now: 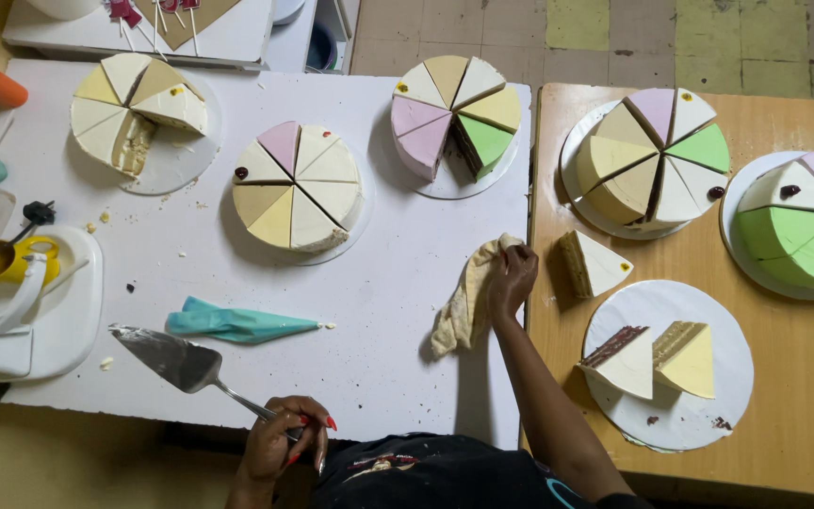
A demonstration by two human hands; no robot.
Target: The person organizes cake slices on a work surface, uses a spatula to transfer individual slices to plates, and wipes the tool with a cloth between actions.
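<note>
My right hand (512,275) squeezes a soft, floppy cloth (463,302) bunched at its top on the white worktop (398,311) beside a loose cake slice (594,264), while my left hand (286,443) grips the stiff server (181,363) by its thin handle.

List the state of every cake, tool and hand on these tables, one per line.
Left hand: gripping cake server handle.
Cake server: lifted, blade smeared.
Right hand: pressing cloth to white table.
Cloth: crumpled.
Piping bag: lying flat, tip right.
Top-left cake: sliced, wedge missing.
Middle cake: sliced, whole.
Lone slice: on bare wood.
Round board: holds two slices.
</note>
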